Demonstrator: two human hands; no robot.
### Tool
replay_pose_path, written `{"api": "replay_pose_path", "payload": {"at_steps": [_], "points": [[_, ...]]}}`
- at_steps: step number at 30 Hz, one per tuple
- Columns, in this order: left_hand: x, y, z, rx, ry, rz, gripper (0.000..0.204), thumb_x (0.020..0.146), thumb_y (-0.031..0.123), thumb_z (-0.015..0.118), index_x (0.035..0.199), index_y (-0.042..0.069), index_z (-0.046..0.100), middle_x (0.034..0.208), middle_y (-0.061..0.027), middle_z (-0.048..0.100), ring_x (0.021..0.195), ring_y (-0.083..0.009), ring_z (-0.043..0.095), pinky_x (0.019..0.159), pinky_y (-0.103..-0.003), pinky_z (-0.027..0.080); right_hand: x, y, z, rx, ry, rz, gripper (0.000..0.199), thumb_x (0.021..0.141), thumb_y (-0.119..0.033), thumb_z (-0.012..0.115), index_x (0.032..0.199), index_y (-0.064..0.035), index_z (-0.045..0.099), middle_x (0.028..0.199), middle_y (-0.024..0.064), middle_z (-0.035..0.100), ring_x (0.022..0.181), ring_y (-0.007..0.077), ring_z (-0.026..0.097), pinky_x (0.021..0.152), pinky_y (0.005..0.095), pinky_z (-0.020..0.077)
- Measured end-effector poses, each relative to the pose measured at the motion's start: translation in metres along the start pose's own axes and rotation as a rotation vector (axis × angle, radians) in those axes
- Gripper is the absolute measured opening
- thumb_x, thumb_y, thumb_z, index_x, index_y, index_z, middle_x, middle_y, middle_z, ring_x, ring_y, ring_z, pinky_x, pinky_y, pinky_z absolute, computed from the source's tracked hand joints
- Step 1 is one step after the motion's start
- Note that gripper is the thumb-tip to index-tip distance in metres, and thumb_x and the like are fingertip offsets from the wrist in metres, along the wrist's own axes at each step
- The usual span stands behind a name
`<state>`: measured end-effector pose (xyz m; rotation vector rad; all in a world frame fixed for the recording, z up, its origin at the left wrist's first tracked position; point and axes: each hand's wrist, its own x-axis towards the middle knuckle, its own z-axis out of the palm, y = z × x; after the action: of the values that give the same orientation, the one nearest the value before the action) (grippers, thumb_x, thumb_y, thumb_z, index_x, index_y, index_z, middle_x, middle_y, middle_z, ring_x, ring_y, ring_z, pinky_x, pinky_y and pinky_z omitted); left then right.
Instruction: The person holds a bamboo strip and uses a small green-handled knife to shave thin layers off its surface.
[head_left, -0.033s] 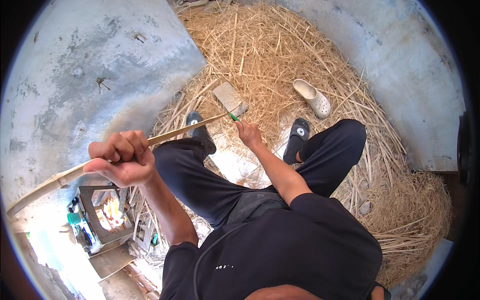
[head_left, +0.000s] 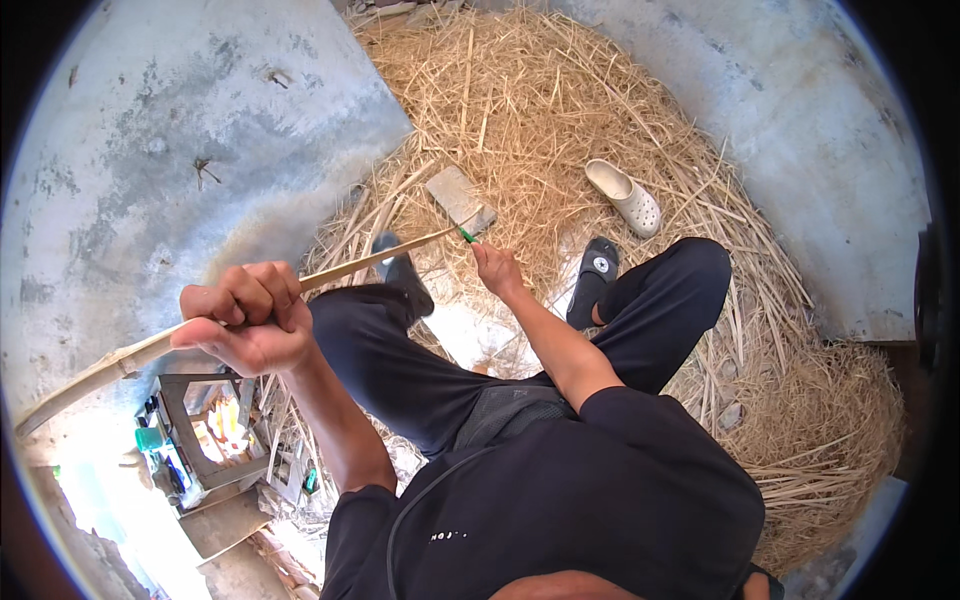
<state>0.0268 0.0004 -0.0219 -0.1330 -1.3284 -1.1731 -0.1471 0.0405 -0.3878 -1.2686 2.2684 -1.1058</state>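
My left hand [head_left: 247, 318] is closed around a long, pale bamboo strip [head_left: 95, 378], thumb below and fingers curled over. The strip slants from the far left edge, past my left knee, up to my right hand. My right hand [head_left: 496, 268], closed, grips a green-handled tool [head_left: 467, 235] beside the strip's thin far end. Its blade is too small to make out. Just beyond that end, a flat grey block [head_left: 459, 196] lies on the shavings.
Bamboo shavings [head_left: 560, 110] are heaped ahead and to the right. A beige clog [head_left: 625, 197] lies on them. My feet wear dark slip-on shoes [head_left: 598, 265]. Pale walls [head_left: 200, 130] rise on both sides. At lower left stands a frame-like stand [head_left: 187, 428] with small items beside it.
My left hand has shifted very slightly to the right, still around the strip. My left foot is a little blurred. My right hand looks nearly unmoved.
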Motion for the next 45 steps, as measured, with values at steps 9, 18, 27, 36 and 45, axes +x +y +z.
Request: {"api": "replay_pose_path", "payload": {"at_steps": [9,18,27,36,45], "points": [[0.003,-0.004,0.012,0.099,0.066,0.012,0.045,0.088,0.051,0.038,0.065,0.015,0.026,0.047,0.0025,0.019,0.038,-0.0072,0.012,0.033,-0.022,0.014,0.007,-0.003,-0.043,0.94,-0.517,0.463,0.058,0.087,-0.059,0.031,0.059,-0.0093,0.039,0.044,-0.0007,0.035,0.035,0.0129,0.03,0.035,0.028,0.0232],[0.019,-0.019,0.016,-0.052,-0.084,0.044,0.045,0.089,0.052,0.032,0.069,0.012,0.028,0.045,0.0015,0.021,0.033,-0.0063,0.015,0.029,-0.02,0.018,0.002,0.052,0.003,-0.185,-0.218,0.177,0.047,0.091,-0.043,0.033,0.101,-0.0079,0.062,0.091,0.0219,0.061,0.086,0.0304,0.061,0.071,0.0441,0.0459],[0.025,-0.013,-0.01,0.114,0.0,0.097,0.044,0.09,0.05,0.033,0.067,0.013,0.025,0.044,0.002,0.023,0.03,-0.006,0.021,0.025,-0.02,0.019,0.02,-0.029,-0.059,0.143,-0.095,0.184,0.049,0.093,-0.039,0.03,0.089,-0.0008,0.061,0.069,0.022,0.06,0.066,0.0402,0.059,0.063,0.0475,0.0453],[0.03,-0.022,-0.007,0.024,-0.109,0.101,0.044,0.09,0.049,0.035,0.066,0.013,0.026,0.044,0.0019,0.025,0.027,-0.0055,0.022,0.025,-0.018,0.018,0.032,0.001,-0.018,-0.077,-0.217,0.311,0.053,0.092,-0.04,0.031,0.076,0.0024,0.059,0.07,0.0271,0.057,0.068,0.0443,0.056,0.06,0.0499,0.0418],[0.025,-0.019,-0.012,0.104,-0.05,0.118,0.044,0.09,0.05,0.031,0.067,0.013,0.026,0.044,0.001,0.026,0.028,-0.0069,0.022,0.025,-0.019,0.019,0.019,-0.024,-0.019,-0.108,-0.239,0.061,0.035,0.093,-0.031,0.036,0.089,-0.0038,0.058,0.06,0.0196,0.055,0.056,0.0336,0.058,0.051,0.041,0.0452]]}}
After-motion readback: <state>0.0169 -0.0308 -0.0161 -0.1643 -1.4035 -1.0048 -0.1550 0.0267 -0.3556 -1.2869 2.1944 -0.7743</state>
